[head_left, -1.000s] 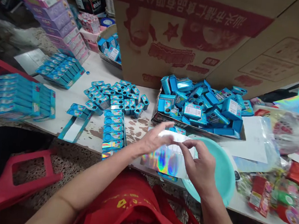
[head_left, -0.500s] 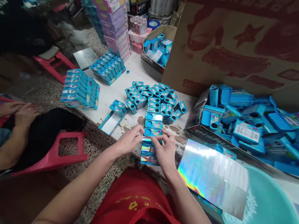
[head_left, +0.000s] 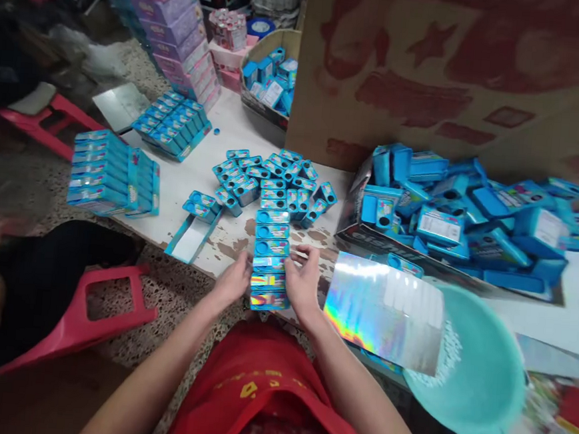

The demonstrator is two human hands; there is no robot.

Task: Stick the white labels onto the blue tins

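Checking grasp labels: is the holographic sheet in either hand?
No, the holographic sheet lies over the teal basin; left hand and right hand touch the row of blue boxes.

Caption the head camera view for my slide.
Left hand and right hand flank a row of blue boxes at the table edge, beside a holographic sheet.

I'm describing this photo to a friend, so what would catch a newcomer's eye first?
A heap of small blue boxes sprawls on the right, in front of a big cardboard carton. At the table's front edge, the left hand and right hand flank a neat column of boxes, beside a shiny holographic sheet overlapping a teal basin.
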